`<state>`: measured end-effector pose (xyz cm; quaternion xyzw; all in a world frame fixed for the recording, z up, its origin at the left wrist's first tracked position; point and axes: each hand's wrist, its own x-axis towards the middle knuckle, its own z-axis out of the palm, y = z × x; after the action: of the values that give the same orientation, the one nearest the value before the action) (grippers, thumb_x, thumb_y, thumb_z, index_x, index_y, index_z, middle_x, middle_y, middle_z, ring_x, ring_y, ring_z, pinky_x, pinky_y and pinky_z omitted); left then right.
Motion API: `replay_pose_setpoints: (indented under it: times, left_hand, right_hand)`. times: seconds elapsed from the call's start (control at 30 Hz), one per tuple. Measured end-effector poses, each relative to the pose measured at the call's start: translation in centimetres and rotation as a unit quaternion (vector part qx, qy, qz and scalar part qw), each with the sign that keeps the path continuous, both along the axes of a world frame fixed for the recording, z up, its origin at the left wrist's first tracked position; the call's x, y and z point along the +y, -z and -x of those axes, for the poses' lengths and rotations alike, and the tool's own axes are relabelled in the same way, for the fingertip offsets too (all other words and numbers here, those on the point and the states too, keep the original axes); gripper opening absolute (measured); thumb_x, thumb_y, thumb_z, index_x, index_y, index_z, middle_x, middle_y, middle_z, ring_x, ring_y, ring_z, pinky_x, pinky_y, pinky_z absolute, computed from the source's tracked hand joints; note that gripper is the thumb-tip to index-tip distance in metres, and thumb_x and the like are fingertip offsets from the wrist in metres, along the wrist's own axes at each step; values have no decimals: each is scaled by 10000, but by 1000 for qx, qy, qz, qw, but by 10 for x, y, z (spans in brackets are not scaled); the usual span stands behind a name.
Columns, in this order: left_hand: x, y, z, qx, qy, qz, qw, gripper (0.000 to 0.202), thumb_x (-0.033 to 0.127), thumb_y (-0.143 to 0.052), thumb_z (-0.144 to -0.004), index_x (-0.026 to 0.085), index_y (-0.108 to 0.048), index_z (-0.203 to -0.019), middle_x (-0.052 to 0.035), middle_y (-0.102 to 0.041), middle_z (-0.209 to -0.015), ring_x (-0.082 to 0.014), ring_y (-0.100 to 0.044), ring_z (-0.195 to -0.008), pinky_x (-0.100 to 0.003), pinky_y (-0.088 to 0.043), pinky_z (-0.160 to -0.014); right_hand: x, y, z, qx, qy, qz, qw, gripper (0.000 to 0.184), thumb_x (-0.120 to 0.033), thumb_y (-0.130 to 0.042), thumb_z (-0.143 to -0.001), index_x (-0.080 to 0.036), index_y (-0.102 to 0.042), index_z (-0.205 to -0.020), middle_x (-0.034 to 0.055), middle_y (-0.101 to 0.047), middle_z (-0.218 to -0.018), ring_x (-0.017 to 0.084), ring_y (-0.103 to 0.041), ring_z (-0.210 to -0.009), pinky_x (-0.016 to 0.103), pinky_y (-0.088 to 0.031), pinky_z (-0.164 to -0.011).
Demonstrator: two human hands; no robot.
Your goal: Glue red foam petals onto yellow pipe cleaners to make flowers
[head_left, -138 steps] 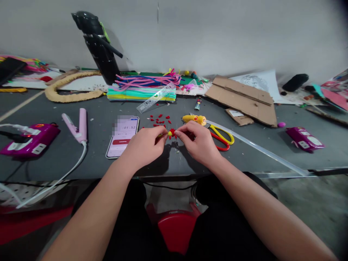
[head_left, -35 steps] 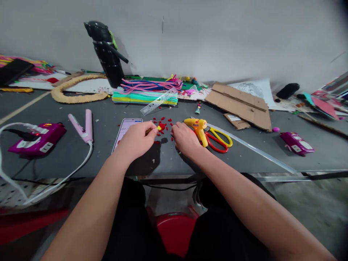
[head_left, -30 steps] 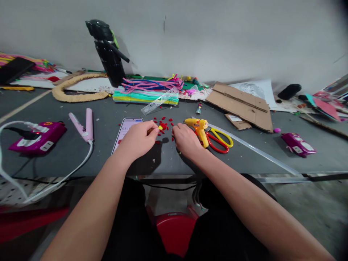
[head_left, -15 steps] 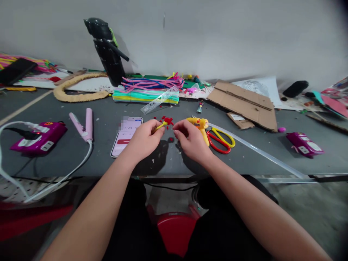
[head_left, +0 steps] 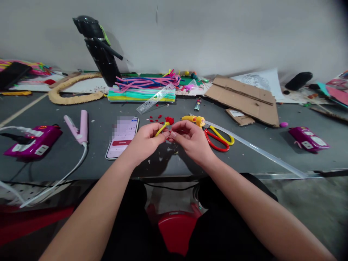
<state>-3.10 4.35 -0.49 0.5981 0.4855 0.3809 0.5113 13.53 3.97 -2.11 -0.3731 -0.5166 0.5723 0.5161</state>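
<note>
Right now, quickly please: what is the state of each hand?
Left hand: closed, pinching the yellow stick with red tip.
Right hand: fingertips pinched closed against the left hand's; what they hold cannot be told.

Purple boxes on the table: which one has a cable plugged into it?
The left purple box, beside the pink straightener: a black plug sits in it. The right purple box shows no cable.

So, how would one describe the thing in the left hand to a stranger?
On the grey table, look between the phone and the scissors. The grip of the left hand pinches a short yellow stick topped with a red tuft; unlike the loose red bits behind, it is raised off the table.
</note>
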Motion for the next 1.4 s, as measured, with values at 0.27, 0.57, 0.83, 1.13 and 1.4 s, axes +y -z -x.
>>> replay_pose_setpoints:
  times: [0.27, 0.57, 0.83, 1.13, 1.4]
  left_hand:
    - [-1, -1, 1, 28, 11, -25, 999, 258, 407, -646, -865, 153, -623, -825, 21, -527, -719, -91, -425, -600, -238, -318, -552]
    - [1, 4, 0, -48, -3, 26, 999, 315, 473, -710, -810, 167, -640, -810, 49, -414, -623, -66, -306, -508, -241, -198, -478]
    - [-2, -2, -1, -78, 8, 54, 995, 333, 491, -733, -785, 178, -622, -768, 49, -364, -623, -64, -264, -504, -240, -185, -465]
    - [-3, -3, -1, -59, 14, 13, 998, 262, 436, -675, -840, 183, -611, -820, 49, -371, -624, -81, -286, -525, -245, -198, -479]
    - [-4, -3, -3, 19, -3, -26, 999, 291, 457, -661, -848, 174, -616, -797, 51, -425, -598, -88, -326, -529, -240, -281, -521]
  right_hand:
    - [-1, 5, 3, -15, 19, -8, 1000, 198, -271, -763, -768, -193, -635, -898, 2, -663, -845, 140, -676, -738, 315, -587, -757]
    - [-7, 4, 1, -86, 50, -94, 991, 153, -294, -692, -841, -209, -725, -964, 41, -735, -959, 170, -669, -873, 325, -544, -816]
    - [-9, -3, -1, -49, 55, -58, 996, 158, -337, -753, -790, -208, -732, -879, 19, -717, -825, 149, -639, -739, 306, -533, -727]
    - [-8, -6, -3, -61, 51, -42, 996, 219, -388, -694, -849, -189, -736, -930, 23, -704, -809, 125, -591, -689, 270, -501, -669]
    - [-5, -2, -3, -40, 37, 22, 998, 306, -465, -745, -781, -172, -692, -853, -4, -626, -704, 107, -525, -631, 245, -433, -590]
